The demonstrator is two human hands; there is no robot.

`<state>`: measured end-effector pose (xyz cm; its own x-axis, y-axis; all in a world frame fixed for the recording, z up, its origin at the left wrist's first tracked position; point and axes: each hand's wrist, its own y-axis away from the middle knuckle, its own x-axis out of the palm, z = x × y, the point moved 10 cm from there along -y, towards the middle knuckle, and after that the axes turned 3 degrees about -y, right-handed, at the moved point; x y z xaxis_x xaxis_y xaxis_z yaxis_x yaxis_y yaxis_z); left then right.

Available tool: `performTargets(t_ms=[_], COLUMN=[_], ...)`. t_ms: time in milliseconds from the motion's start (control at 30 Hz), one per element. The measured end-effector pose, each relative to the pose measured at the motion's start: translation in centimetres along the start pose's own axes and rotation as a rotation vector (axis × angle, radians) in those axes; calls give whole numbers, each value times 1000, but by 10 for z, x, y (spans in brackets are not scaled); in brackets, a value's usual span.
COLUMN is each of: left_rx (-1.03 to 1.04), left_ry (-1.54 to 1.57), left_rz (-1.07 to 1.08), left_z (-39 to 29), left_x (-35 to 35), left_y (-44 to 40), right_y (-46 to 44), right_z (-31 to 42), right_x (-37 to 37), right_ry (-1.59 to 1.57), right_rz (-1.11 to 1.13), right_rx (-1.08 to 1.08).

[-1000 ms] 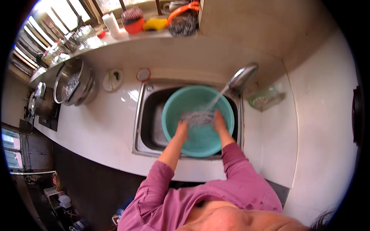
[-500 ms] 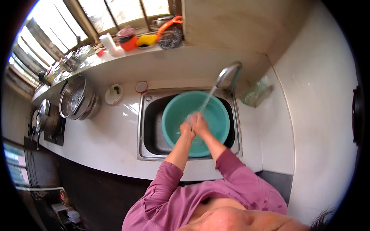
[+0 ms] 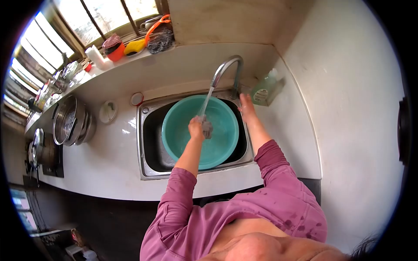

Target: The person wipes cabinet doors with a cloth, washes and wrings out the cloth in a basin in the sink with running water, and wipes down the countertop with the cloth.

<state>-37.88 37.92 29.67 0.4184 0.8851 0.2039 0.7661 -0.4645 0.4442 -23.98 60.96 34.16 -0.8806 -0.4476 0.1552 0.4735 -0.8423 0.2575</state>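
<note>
Over the basin, my left hand (image 3: 196,128) is closed on a small grey, crumpled, cloth-like thing (image 3: 207,129), held under the running water. Its exact kind is hard to make out. A teal plastic basin (image 3: 169,145) with water in it sits in the steel sink (image 3: 145,165). The curved chrome faucet (image 3: 227,62) pours a stream into it. Beside the faucet's base, my right hand (image 3: 247,108) is raised with its fingers stretched out and nothing in them. Whether it touches the faucet I cannot tell.
A green-tinted soap bottle (image 3: 262,92) stands right of the faucet against the wall. Left of the sink lie a red-rimmed lid (image 3: 136,98) and a white lid (image 3: 108,112). Stacked steel pots (image 3: 72,122) stand further left. The window ledge holds a yellow scoop (image 3: 134,47) and other items.
Both hands were together under the stream. My right hand has parted and moved right, up beside the faucet base. My left stays over the basin with the grey thing. The view has shifted right.
</note>
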Motion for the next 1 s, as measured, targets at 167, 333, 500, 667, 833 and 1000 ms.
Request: performTargets(t_ms=[167, 333, 500, 667, 833, 1000], left_rx=[-29, 22, 82, 99, 224, 332], left_ry=[60, -67, -35, -212, -287, -206], left_rz=[-70, -194, -213, -250, -172, -192], left_z=[10, -21, -23, -57, -82, -95], left_x=[-12, -26, -27, -21, -5, 2], left_y=[15, 37, 26, 39, 46, 50], right_y=[-34, -79, -86, -81, -52, -80], right_z=[16, 6, 21, 15, 54, 11], right_x=[9, -6, 8, 29, 62, 22], right_ry=[-241, -253, -221, -342, -347, -205], right_rz=[129, 37, -96, 26, 112, 29], right_rx=[45, 155, 81, 115, 57, 97])
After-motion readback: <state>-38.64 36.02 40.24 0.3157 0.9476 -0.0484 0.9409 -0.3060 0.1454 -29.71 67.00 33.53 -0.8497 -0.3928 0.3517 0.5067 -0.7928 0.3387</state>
